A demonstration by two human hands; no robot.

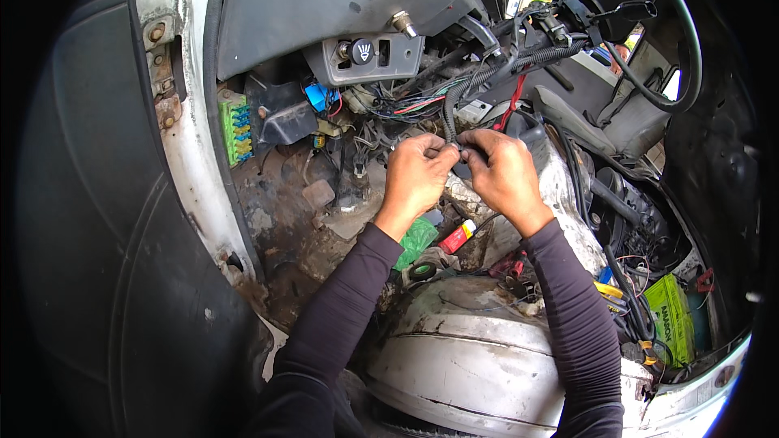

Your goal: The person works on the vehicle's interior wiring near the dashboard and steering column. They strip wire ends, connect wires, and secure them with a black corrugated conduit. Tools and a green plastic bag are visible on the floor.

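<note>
A black corrugated wire conduit (451, 107) comes down from the wiring under the dashboard to my fingertips. My left hand (415, 178) is closed, thumb and fingers pinching the conduit's lower end. Just beside it, my right hand (506, 182) pinches at the same spot, its fingertips almost touching the left ones. The fingers hide exactly what lies between them. Behind the hands runs a bundle of loose coloured wires (418, 105). Red wires (513, 103) hang to the right of the conduit.
A steering wheel (690, 49) is at upper right, a green fuse block (236, 131) at left. Below my hands lie a green plastic bag (417, 240) and a small red tube (458, 238). A white rounded metal cover (462, 365) is nearest me; a green battery (670, 316) stands right.
</note>
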